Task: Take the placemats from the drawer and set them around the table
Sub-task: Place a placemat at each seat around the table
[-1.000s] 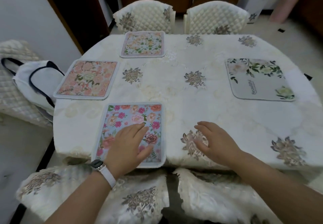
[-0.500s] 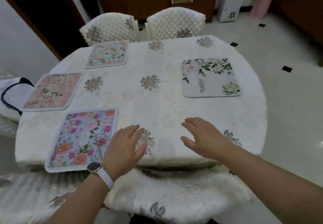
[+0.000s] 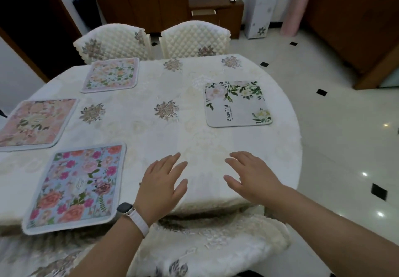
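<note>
four placemats are down on the table [image 3: 151,129], which has a cream floral tablecloth over it. nearest one is the blue placemat [image 3: 75,187] with bright pink and orange flowers, sitting at the near left edge with its front edge right at or slightly over the table's lip. behind it on the left there's the pink placemat [image 3: 34,123], partly cut off by the frame. the pale floral placemat [image 3: 111,75] is at the far side in front of the left quilted chair [image 3: 112,41], and the white placemat [image 3: 237,103] with green leaves and "beautiful" printed on it is over on the right side. both hands are empty, palms down, fingers loosely spread over a bare patch of cloth at the near edge: left hand [image 3: 162,187], with a smartwatch [image 3: 127,209] on the wrist, is just right of the blue one, not touching it, and right hand [image 3: 252,177] is near it. can't tell if they're resting on the cloth or hovering.
</note>
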Demonstrator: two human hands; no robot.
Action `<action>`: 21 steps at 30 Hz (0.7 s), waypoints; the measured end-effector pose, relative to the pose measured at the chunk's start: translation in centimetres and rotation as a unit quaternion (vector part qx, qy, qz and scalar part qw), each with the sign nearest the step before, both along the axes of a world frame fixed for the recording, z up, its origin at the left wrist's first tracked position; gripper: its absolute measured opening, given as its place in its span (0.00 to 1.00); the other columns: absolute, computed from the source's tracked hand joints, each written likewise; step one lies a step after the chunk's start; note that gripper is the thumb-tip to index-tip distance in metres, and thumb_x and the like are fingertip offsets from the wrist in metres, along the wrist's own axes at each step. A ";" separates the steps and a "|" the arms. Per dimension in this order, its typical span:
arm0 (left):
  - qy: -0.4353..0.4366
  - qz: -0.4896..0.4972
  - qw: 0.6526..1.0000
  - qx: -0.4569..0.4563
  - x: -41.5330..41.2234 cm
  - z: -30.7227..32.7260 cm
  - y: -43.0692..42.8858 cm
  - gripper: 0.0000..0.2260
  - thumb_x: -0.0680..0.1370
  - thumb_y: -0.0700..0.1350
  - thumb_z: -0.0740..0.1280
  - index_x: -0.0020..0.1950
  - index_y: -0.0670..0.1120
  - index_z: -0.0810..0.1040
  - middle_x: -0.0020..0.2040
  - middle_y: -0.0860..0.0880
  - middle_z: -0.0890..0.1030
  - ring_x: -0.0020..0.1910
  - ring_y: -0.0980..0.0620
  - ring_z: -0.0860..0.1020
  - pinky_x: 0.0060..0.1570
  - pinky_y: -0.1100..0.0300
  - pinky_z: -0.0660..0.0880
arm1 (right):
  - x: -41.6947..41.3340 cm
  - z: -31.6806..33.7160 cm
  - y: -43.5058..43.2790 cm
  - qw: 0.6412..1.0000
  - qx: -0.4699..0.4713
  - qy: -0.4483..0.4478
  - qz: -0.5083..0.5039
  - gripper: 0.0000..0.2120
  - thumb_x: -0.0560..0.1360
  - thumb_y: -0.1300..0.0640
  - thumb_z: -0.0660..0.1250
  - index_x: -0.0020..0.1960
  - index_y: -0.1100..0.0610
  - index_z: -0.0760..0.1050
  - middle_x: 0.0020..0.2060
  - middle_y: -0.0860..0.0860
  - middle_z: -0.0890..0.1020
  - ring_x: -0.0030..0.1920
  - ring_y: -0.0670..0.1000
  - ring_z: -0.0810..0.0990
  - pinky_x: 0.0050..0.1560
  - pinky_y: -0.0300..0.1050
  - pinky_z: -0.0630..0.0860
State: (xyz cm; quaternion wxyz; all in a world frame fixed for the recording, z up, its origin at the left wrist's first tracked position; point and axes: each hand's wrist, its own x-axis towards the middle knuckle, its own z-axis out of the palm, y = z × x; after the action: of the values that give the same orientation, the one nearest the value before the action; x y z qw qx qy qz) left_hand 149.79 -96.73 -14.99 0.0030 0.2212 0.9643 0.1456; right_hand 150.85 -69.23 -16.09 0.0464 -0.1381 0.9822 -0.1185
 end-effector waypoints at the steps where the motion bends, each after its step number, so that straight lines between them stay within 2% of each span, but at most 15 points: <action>1: -0.005 -0.006 1.000 0.003 -0.2 -0.2 0.3 0.23 0.77 0.55 0.58 0.66 0.46 0.79 0.70 0.45 0.76 0.67 0.41 0.75 0.64 0.43 0.71 | 0.1 0.2 0.3 1.000 0.003 0.003 -0.010 0.26 0.79 0.41 0.58 0.72 0.54 0.69 0.71 0.52 0.70 0.72 0.53 0.64 0.68 0.50 0.64; 5: -0.019 -0.034 0.999 0.003 -0.7 -0.6 2.0 0.24 0.77 0.57 0.56 0.67 0.46 0.78 0.71 0.44 0.75 0.69 0.41 0.74 0.66 0.42 0.70 | 0.5 1.1 2.1 0.999 0.011 0.015 -0.050 0.25 0.79 0.43 0.60 0.72 0.54 0.69 0.72 0.52 0.70 0.72 0.53 0.64 0.68 0.50 0.63; 12: -0.023 -0.058 0.998 -0.023 -1.5 -0.3 6.0 0.26 0.78 0.59 0.54 0.69 0.47 0.77 0.72 0.46 0.73 0.70 0.43 0.72 0.68 0.43 0.68 | 0.7 1.3 6.1 0.997 0.011 0.020 -0.079 0.25 0.80 0.42 0.58 0.73 0.53 0.67 0.72 0.50 0.68 0.73 0.51 0.62 0.69 0.48 0.61; 21: -0.047 -0.071 0.995 -0.048 -3.5 -1.3 18.9 0.28 0.78 0.61 0.51 0.72 0.49 0.74 0.75 0.48 0.70 0.74 0.46 0.67 0.72 0.45 0.63 | 0.5 -1.2 18.8 0.996 0.002 0.005 -0.089 0.26 0.80 0.41 0.55 0.74 0.53 0.65 0.73 0.53 0.67 0.73 0.53 0.62 0.69 0.51 0.61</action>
State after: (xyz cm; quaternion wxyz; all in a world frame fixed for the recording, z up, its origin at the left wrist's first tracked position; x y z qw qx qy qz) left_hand 146.30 -77.86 -16.29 0.0689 0.2814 0.9510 0.1082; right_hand 151.38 -50.44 -17.26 0.0314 -0.0503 0.9910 -0.1198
